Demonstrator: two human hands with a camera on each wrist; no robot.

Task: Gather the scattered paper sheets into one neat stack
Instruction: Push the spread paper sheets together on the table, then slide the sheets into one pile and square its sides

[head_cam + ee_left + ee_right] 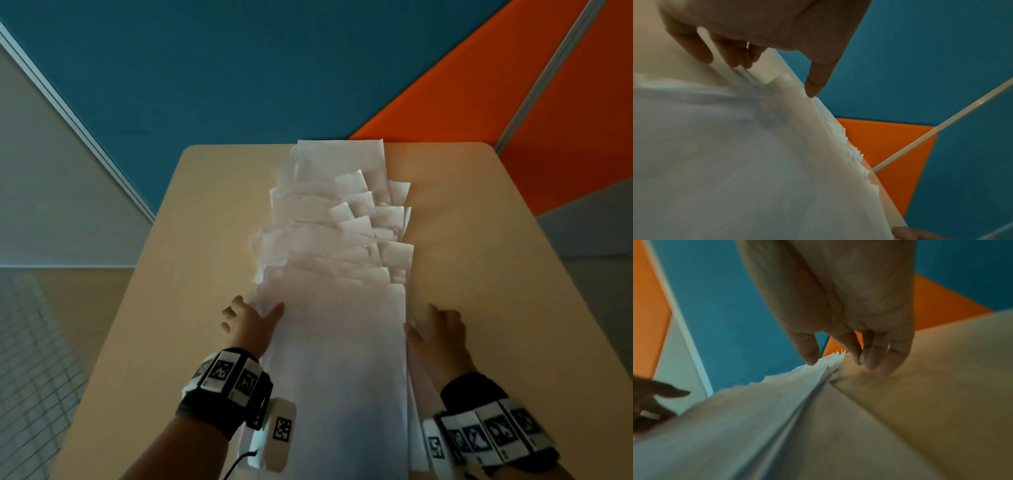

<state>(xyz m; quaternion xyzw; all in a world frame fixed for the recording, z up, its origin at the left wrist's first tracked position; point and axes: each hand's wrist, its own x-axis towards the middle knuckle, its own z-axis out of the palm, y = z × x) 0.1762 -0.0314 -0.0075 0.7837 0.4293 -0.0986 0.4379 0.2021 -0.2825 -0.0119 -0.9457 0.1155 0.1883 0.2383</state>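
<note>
The left hand and right hand press flat, it seems, on both sides of the paper sheets — squeezing the long messy row straight on the desk.

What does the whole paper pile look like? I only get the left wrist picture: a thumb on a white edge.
Observer: In the head view the paper sheets lie fanned in one long overlapping row down the table, not in one stack.
Operator: Where is the other hand?
Observer: The right hand is at the row's right edge, straight across from the left hand.
Operator: Is it gripping sheets?
Observer: The right wrist view shows its thumb tip on the paper and its fingers down on bare table beside the edge. I see no sheet pinched.
</note>
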